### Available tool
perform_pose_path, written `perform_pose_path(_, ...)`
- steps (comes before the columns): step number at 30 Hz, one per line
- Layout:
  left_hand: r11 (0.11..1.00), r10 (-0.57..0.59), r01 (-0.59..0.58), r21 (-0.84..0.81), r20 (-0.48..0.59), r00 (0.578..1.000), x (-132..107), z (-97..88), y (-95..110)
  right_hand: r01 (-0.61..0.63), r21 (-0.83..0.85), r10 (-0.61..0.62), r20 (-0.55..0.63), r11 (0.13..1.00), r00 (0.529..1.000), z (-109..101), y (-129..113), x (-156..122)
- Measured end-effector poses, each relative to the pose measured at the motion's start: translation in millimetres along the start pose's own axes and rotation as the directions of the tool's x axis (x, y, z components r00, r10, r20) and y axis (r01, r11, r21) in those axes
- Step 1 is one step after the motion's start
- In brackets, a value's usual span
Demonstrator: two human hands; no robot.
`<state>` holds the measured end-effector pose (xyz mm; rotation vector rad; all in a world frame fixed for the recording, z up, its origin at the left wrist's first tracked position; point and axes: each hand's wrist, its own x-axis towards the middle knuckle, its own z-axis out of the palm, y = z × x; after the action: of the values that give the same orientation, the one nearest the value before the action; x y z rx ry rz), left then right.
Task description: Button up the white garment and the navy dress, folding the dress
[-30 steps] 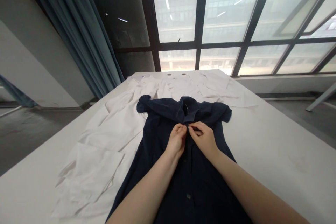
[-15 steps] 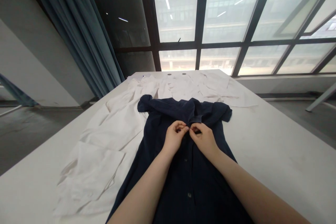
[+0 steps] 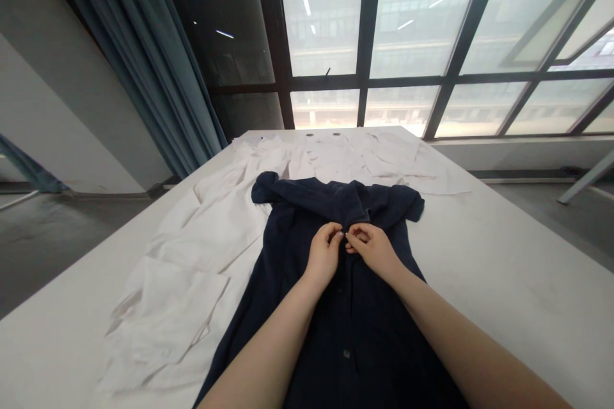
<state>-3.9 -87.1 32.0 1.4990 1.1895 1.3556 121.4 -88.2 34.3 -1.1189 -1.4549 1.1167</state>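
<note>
Left hand and right hand, both closed in a fingertip pinch, draw together the front of a navy shirt just below its collar, the shirt lying flat on the white surface, which keeps it within easy reach beside some white cloth.

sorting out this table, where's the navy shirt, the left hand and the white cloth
navy shirt (image 3: 357,339), head view, front panel
left hand (image 3: 324,252), head view, back of the hand
white cloth (image 3: 206,236), head view, fold left of the shirt
</note>
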Motion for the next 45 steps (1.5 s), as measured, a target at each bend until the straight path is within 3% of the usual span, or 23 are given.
perform_pose_path(4, 1.000, 0.010, -0.010, 0.016, 0.021, 1.000, 1, -2.3, 3, -0.049, 0.029, 0.048, 0.033, 0.998, 0.998, -2, -4, 0)
perform_pose_path(7, 1.000, -0.008, 0.008, -0.029, 0.004, 1.000, 1, -2.7, 3, 0.100, -0.193, -0.112, -0.053, 0.976, 0.992, -2, -8, -3)
perform_pose_path(10, 0.998, -0.010, 0.009, -0.057, -0.027, 1.000, 1, -1.3, 1, 0.216, -0.402, -0.281, -0.111, 0.890, 0.953, 2, -10, -8)
perform_pose_path(16, 0.995, 0.049, -0.054, -0.085, -0.059, 0.997, -2, 1.5, 6, 0.220, -0.495, -0.338, -0.161, 0.841, 0.927, 9, -7, -12)
perform_pose_path(22, 1.000, 0.003, -0.004, -0.018, -0.035, 0.999, -4, 2.9, 11, 0.254, -0.540, -0.366, -0.110, 0.802, 0.924, 7, -3, -8)
perform_pose_path(31, 0.967, -0.194, 0.175, -0.183, -0.092, 0.977, -1, 9.8, 0, 0.356, -0.624, -0.436, 0.027, 0.696, 0.900, 15, 0, -7)
perform_pose_path(36, 0.968, -0.182, 0.155, -0.195, -0.129, 0.975, -2, 14.2, -2, 0.298, -0.511, -0.382, -0.064, 0.806, 0.922, 15, 4, -5)
perform_pose_path(40, 0.977, -0.146, 0.124, -0.176, -0.123, 0.982, -3, 16.0, -8, 0.102, -0.139, -0.113, -0.076, 0.985, 0.991, 14, 9, -2)
perform_pose_path(42, 0.982, -0.115, 0.096, -0.163, -0.112, 0.987, -2, 16.3, -11, 0.000, 0.064, 0.004, -0.051, 0.998, 0.999, 12, 10, 0)
perform_pose_path(45, 0.985, -0.076, 0.059, -0.160, -0.099, 0.992, -2, 15.9, -11, -0.037, 0.199, 0.054, -0.082, 0.979, 0.995, 9, 11, 1)
